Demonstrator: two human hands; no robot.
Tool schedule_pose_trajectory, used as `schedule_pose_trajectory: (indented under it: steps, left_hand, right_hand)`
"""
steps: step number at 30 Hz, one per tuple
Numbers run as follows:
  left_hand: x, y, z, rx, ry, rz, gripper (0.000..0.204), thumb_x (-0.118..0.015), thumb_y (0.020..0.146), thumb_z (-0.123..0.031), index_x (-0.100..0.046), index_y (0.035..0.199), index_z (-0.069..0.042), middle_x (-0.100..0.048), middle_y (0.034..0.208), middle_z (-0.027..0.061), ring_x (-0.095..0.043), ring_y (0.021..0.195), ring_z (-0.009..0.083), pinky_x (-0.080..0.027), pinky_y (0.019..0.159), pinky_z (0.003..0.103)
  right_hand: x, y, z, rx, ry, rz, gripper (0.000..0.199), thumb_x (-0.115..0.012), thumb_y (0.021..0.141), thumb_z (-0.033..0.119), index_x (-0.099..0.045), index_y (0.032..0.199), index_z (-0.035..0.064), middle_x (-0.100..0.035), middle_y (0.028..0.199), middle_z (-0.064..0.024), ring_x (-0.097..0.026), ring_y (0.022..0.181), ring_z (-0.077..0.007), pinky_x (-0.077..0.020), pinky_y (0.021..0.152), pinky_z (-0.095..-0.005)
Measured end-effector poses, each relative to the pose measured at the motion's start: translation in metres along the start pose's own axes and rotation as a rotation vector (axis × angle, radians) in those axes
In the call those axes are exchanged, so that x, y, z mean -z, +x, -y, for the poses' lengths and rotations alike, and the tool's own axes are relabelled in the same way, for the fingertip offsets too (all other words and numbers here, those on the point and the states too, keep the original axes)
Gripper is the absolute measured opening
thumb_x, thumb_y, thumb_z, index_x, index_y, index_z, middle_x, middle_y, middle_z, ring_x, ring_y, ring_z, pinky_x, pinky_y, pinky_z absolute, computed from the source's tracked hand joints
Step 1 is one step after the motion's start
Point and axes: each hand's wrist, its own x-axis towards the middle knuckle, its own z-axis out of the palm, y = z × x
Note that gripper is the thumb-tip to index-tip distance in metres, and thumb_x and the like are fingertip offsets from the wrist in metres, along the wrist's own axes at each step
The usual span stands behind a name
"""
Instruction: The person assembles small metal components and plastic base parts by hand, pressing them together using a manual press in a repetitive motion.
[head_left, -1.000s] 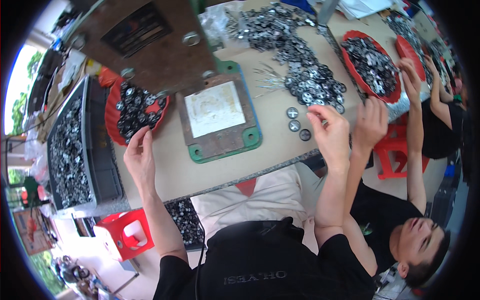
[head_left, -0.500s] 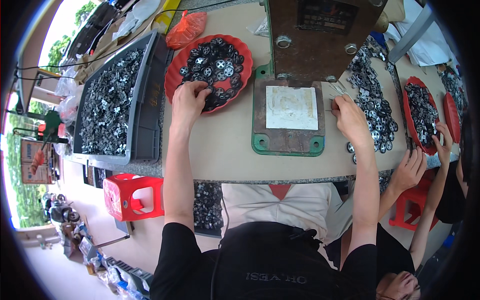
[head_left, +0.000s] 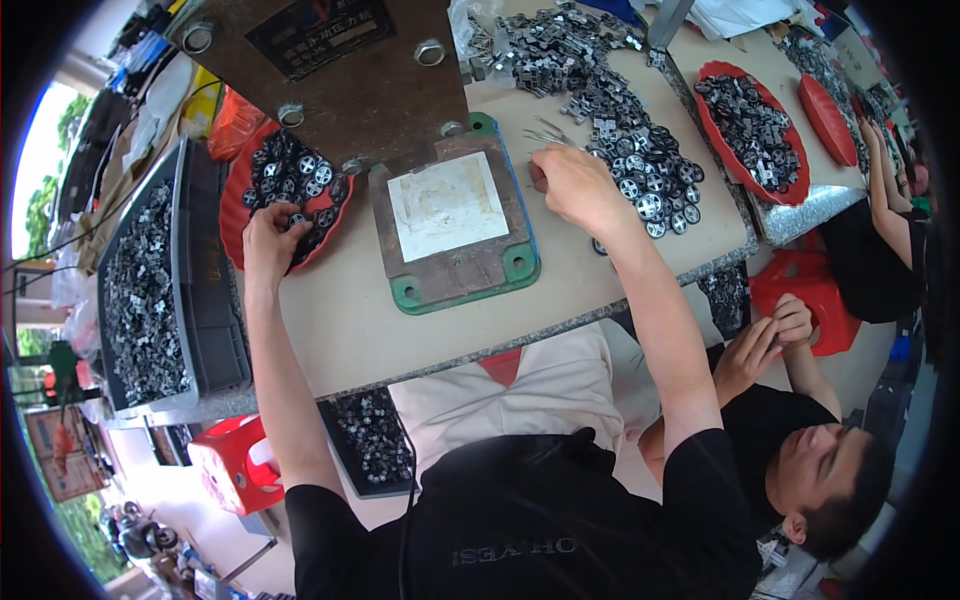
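My left hand (head_left: 270,240) is at the near side of a scalloped red bowl (head_left: 232,215) that holds small black toy wheels (head_left: 270,180) with silver spokes. Its fingers are bent and pressed together among the wheels; what they grip is hidden. My right hand (head_left: 580,185) is closed in a pinch over the table, just right of a press. Thin metal pins (head_left: 548,133) lie just beyond its fingertips, and whatever the pinch holds is too small to make out. Beside this hand is a loose heap of spoked wheels (head_left: 650,185).
Between my hands stands the press's green base (head_left: 465,290) with a white pad (head_left: 448,205), under a brown metal block (head_left: 330,100). A grey crate (head_left: 205,320) of small dark parts stands left. Farther right are a red tray (head_left: 800,185) of parts and a co-worker (head_left: 800,420).
The view has swung, shifting the press and bowl leftward. Both hands keep nearly their places by the bowl and the pins. The co-worker's hands have left the red tray and come together.
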Motion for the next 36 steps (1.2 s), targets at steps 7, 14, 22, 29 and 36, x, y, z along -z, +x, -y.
schedule_pose_trajectory:
  steps: [7, 14, 22, 29, 36]
  left_hand:
    - [0.004, -0.028, 0.002, 0.027, -0.503, -0.276, 0.015, -0.067, 0.085, -0.014, -0.062, 0.091, -0.001, -0.065, 0.080, 0.0042, -0.058, 0.070, 0.0090, -0.042, 0.060, 0.019]
    - [-0.015, -0.154, -0.093, 0.280, -1.565, 0.315, 0.033, -0.054, 0.091, -0.005, -0.052, 0.123, 0.001, -0.065, 0.104, 0.0151, -0.062, 0.076, 0.0127, -0.048, 0.061, 0.019]
    - [-0.050, -0.184, -0.135, 0.582, -1.896, 0.600, 0.045, -0.047, 0.097, -0.015, -0.037, 0.137, 0.001, -0.055, 0.124, 0.0165, -0.060, 0.096, 0.0196, -0.050, 0.081, 0.028]
    - [-0.064, -0.194, -0.129, 0.396, -1.929, 0.620, 0.044, -0.054, 0.094, -0.017, -0.043, 0.135, -0.006, -0.057, 0.120, 0.0098, -0.056, 0.089, 0.0115, -0.048, 0.075, 0.027]
    - [-0.061, -0.196, -0.130, 0.385, -1.920, 0.617, 0.042, -0.055, 0.094, -0.016, -0.046, 0.133, -0.006, -0.058, 0.117, 0.0068, -0.054, 0.085, 0.0089, -0.047, 0.074, 0.026]
  right_hand:
    - [-0.011, -0.008, -0.008, 0.052, -0.020, -0.129, 0.014, -0.058, 0.075, 0.000, -0.057, 0.089, 0.0007, -0.060, 0.086, -0.0162, -0.059, 0.092, -0.0325, -0.0485, 0.077, -0.0414]
    - [-0.003, -0.044, 0.015, 0.104, 0.343, -0.490, 0.007, -0.058, 0.081, 0.001, -0.058, 0.088, 0.0019, -0.060, 0.085, -0.0136, -0.058, 0.081, -0.0322, -0.0455, 0.071, -0.0389]
    - [-0.010, -0.121, 0.075, 0.036, 0.732, -0.173, 0.015, -0.058, 0.084, -0.001, -0.063, 0.098, 0.0013, -0.061, 0.090, -0.0121, -0.064, 0.074, -0.0254, -0.0502, 0.062, -0.0310]
    - [-0.019, -0.137, 0.086, 0.080, 0.712, -0.238, 0.019, -0.065, 0.078, -0.002, -0.067, 0.096, 0.0034, -0.059, 0.089, -0.0086, -0.062, 0.070, -0.0188, -0.0493, 0.057, -0.0283]
    - [-0.023, -0.134, 0.087, 0.154, 0.559, -0.298, 0.025, -0.068, 0.070, -0.003, -0.069, 0.094, 0.0075, -0.053, 0.080, -0.0056, -0.056, 0.064, -0.0176, -0.0468, 0.054, -0.0290]
